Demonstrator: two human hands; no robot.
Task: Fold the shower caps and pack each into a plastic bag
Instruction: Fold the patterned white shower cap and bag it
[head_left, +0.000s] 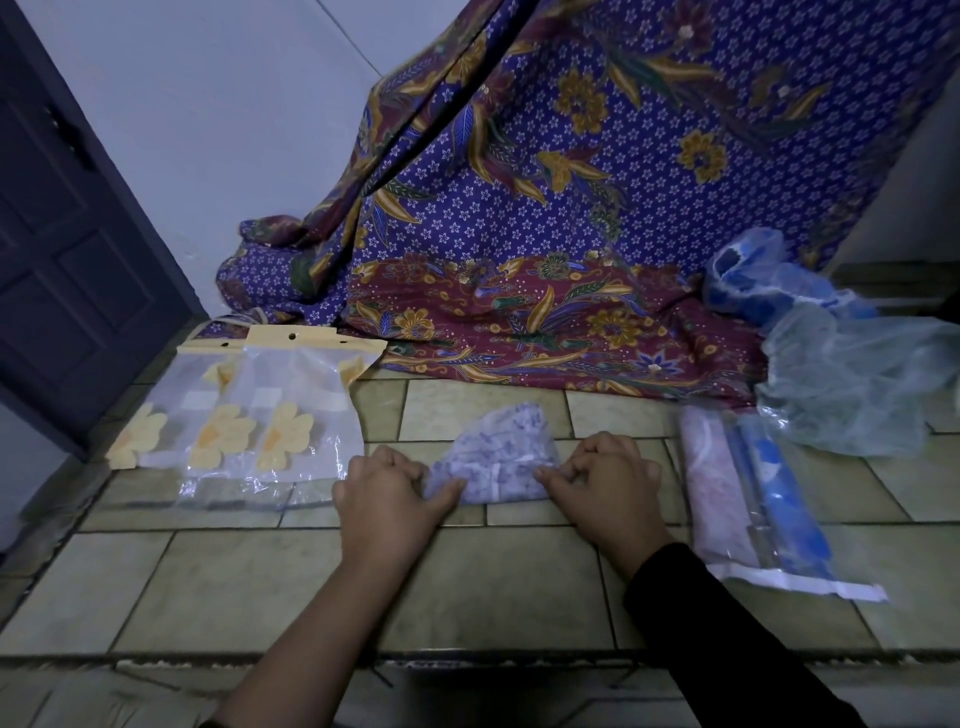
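A pale shower cap with a purple print (498, 457) lies partly folded on the tiled ledge (467, 587) between my hands. My left hand (389, 488) pinches its left edge with curled fingers. At the cap's right edge, my right hand (602, 483) pinches the plastic the same way. Several clear plastic bags with yellow flower print (249, 421) lie flat to the left. On the right lie two packed bags, one holding a pink cap (711, 493) and one a blue cap (784, 504).
Loose caps are heaped at the far right: a pale green one (852, 384) and a blue-printed one (753, 280). A purple and maroon batik cloth (545, 234) hangs behind the ledge. A dark door (67, 234) stands at the left. The ledge's front edge drops off near me.
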